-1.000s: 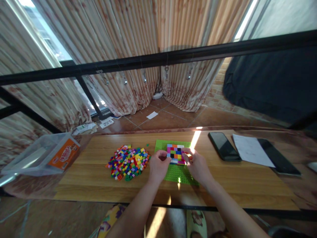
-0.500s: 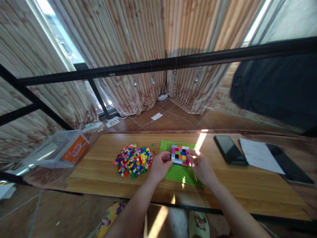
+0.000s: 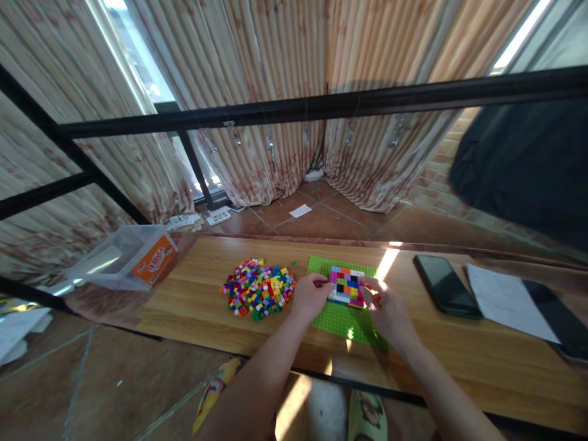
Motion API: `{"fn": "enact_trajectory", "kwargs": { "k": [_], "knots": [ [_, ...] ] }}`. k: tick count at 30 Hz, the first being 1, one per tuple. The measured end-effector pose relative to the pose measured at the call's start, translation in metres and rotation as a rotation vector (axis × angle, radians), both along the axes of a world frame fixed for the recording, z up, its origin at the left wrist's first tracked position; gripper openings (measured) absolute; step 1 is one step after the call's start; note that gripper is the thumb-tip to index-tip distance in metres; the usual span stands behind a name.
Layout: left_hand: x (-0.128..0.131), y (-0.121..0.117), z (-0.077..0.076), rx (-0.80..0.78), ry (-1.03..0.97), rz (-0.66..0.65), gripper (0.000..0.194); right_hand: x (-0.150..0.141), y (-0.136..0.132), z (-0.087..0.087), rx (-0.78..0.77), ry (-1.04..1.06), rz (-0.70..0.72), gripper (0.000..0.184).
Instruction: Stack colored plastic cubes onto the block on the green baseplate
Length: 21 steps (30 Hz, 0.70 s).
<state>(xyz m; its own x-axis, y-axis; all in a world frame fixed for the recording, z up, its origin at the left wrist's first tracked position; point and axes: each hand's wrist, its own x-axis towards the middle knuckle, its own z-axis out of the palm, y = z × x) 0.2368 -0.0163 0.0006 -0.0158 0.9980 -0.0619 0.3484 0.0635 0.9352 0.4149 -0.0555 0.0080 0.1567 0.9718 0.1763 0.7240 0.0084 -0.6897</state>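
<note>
A square block of many-coloured toy bricks [image 3: 345,284] sits on a green studded baseplate [image 3: 333,321]. At its left edge is my left hand [image 3: 312,297], thumb and fingers curled in and touching the side. My right hand [image 3: 388,309] grips the right edge with bent fingers, partly covering that side. Whether a small loose brick is between the fingers I cannot make out. A heap of small loose bricks [image 3: 260,289] lies left of the baseplate, in many colours.
The wooden table [image 3: 184,306] also bears a dark phone [image 3: 445,285], a white paper sheet [image 3: 509,300] and another dark device [image 3: 558,312] at the right. A clear plastic box [image 3: 110,260] with an orange label stands at the left. Behind the table runs a black rail [image 3: 294,112].
The whole scene has shifted slightly right in the picture as the head turned. Both hands stay at the brick block, with the left fingers a little closer against its edge.
</note>
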Motion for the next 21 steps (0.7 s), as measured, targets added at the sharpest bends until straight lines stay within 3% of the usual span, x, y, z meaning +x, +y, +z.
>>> {"fn": "enact_trajectory", "kwargs": {
  "k": [5,9,12,15,18,21],
  "knots": [
    [0.005,-0.004,0.003,0.012,0.015,0.005,0.015,0.004,0.001,-0.004,-0.033,-0.002,0.007,0.035],
    [-0.006,-0.011,0.018,0.091,0.045,-0.026,0.017,0.005,0.001,-0.006,-0.016,-0.003,0.034,0.035],
    [-0.04,-0.018,0.035,0.188,0.149,-0.083,0.018,0.005,0.001,-0.004,-0.014,-0.042,0.024,0.035],
    [-0.085,-0.028,0.045,0.177,0.27,-0.211,0.014,0.004,0.001,-0.002,-0.015,-0.053,0.02,0.035],
    [-0.117,-0.038,0.044,0.15,0.452,-0.198,0.012,0.003,0.003,-0.002,-0.014,-0.064,0.013,0.036],
    [-0.125,-0.046,0.041,0.161,0.597,-0.17,0.011,0.002,0.004,-0.005,-0.003,-0.07,0.011,0.04]
  ]
}}
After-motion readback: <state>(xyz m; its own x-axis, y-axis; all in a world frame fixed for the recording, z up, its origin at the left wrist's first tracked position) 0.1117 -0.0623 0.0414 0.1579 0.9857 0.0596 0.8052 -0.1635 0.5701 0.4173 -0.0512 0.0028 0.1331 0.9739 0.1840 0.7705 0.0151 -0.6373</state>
